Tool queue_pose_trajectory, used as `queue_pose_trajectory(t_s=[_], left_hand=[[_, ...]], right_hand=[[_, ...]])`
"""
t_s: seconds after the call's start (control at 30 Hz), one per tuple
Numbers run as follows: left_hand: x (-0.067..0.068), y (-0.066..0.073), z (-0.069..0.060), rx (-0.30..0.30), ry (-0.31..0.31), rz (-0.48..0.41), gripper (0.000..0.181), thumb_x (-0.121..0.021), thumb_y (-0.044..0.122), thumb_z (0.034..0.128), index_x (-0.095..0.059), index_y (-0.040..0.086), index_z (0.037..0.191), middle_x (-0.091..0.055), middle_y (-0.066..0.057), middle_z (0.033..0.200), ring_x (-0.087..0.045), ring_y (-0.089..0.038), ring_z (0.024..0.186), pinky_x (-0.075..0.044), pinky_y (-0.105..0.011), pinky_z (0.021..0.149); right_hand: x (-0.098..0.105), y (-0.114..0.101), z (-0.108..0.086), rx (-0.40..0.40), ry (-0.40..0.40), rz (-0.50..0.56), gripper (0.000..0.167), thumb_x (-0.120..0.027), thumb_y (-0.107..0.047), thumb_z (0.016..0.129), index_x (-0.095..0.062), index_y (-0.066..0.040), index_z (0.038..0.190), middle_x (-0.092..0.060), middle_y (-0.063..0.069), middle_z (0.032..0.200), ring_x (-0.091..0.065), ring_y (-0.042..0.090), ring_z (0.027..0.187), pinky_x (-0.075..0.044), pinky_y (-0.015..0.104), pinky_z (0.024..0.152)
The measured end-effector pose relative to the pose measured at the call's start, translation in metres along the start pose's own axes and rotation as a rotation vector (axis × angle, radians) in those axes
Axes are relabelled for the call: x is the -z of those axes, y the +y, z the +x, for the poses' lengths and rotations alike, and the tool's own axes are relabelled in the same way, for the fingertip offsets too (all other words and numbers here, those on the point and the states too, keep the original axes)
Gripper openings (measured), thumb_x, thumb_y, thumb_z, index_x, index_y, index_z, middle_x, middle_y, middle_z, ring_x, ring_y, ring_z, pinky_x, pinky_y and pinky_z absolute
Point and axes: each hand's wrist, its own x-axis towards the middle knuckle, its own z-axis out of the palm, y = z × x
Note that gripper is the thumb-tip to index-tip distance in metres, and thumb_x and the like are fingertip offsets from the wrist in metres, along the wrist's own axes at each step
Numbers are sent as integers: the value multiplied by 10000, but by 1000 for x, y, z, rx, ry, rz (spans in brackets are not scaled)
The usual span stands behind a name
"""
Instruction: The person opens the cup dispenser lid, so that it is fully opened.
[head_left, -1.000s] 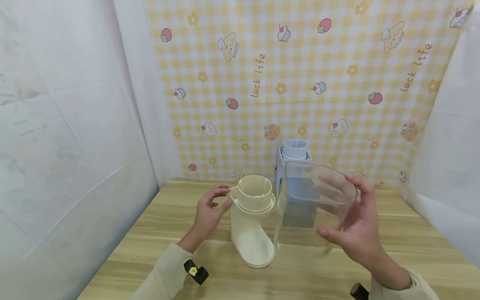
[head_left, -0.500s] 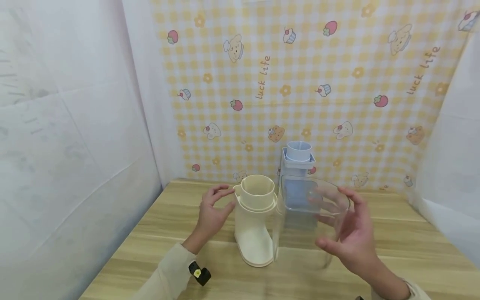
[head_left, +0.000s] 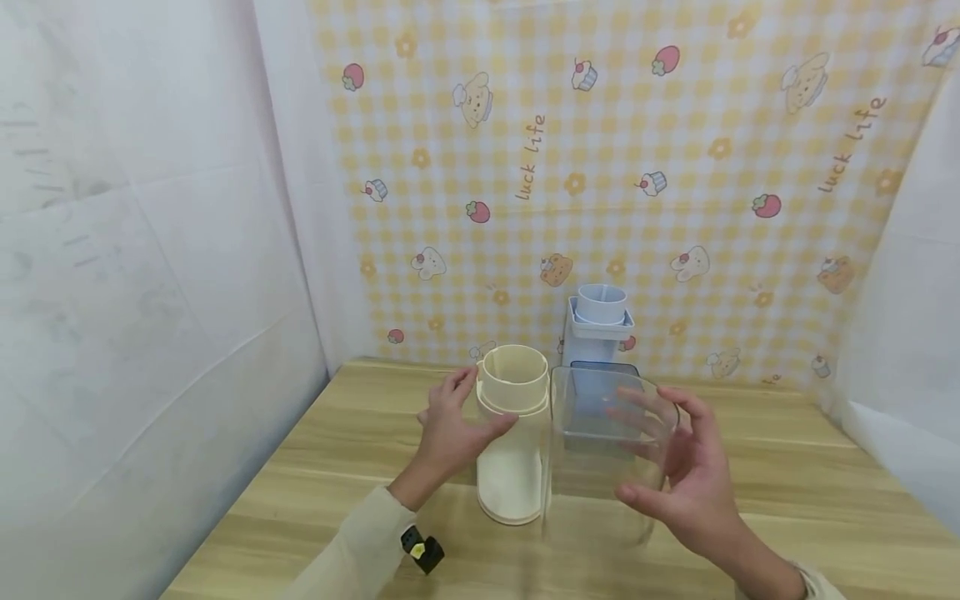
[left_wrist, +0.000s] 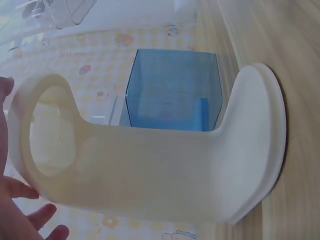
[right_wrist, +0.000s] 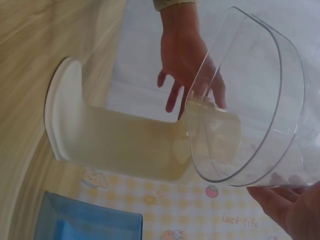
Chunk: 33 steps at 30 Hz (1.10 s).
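Observation:
A cream boot-shaped stand with a round collar on top stands upright on the wooden table. My left hand is at its upper left side, fingers spread and thumb reaching across the front; the left wrist view shows fingertips at the stand's top edge. My right hand grips a clear open-ended container by its right side, fingers behind and thumb in front. That container hangs upright just right of the stand, with its rim below the collar's top. In the right wrist view the container overlaps the stand's upper end.
A pale blue stand of similar build stands behind, partly hidden by the clear container. Its translucent blue bin shows in both wrist views. Checked cloth hangs at the back, and white cloth at the left.
The clear container has come down and left, closer to the cream stand. My left hand has moved from the stand's left corner to reach across its front, and the stand's foot now points straighter forward.

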Motion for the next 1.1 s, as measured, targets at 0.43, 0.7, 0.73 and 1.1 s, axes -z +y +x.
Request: queue_pose_trajectory(t_s=[0.43, 0.7, 0.73, 1.1], left_hand=[[-7, 8, 6, -8, 68, 54, 917, -763, 617, 738, -523, 69, 1433, -481, -73, 1444, -412, -390, 1252, -260, -584, 851], [-14, 5, 13, -6, 106, 46, 917, -781, 615, 729, -532, 72, 1425, -503, -52, 1444, -440, -365, 1303, -228, -593, 861], [-15, 4, 15, -6, 109, 41, 916, -781, 615, 731, -532, 71, 1425, -504, -54, 1444, -444, -366, 1303, -224, -601, 862], [-19, -8, 26, 42, 152, 15, 867, -811, 565, 727, -549, 120, 1422, -535, -64, 1427, -523, -335, 1253, -199, -643, 858]], right_hand=[[-5, 6, -7, -26, -7, 0, 926, -779, 179, 712, -190, 126, 1424, -444, 291, 1426, -557, 331, 1254, -524, 377, 929], [-5, 11, -9, -20, -26, 5, 945, -767, 224, 673, -186, 135, 1413, -444, 280, 1429, -554, 319, 1258, -502, 387, 967], [-5, 11, -10, -19, -23, -1, 949, -770, 223, 668, -190, 136, 1414, -447, 278, 1429, -557, 315, 1254, -503, 384, 964], [-7, 18, -15, -59, -22, -45, 931, -777, 221, 663, -210, 149, 1398, -455, 259, 1432, -570, 286, 1228, -516, 373, 945]])
